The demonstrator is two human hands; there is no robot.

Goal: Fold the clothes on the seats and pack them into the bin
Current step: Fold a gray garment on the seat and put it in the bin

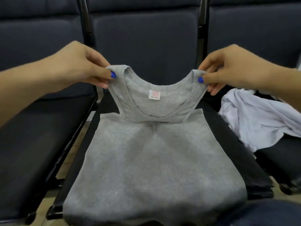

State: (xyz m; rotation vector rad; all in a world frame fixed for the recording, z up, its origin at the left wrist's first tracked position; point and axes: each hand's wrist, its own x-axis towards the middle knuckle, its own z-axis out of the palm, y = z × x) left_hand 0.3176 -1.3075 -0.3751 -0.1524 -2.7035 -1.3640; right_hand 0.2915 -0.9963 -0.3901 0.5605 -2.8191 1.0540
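A grey sleeveless top (151, 157) lies spread on the middle dark seat (228, 128), its hem hanging over the front edge. My left hand (84, 67) pinches the left shoulder strap and my right hand (228, 70) pinches the right strap. Both straps are lifted above the seat, so the neckline with its white label (154, 94) stands up. No bin is in view.
A crumpled white garment (260, 121) lies on the seat to the right. The seat on the left (32, 136) holds nothing. Dark seat backs (146, 38) rise behind. Pale floor shows through the gaps between seats.
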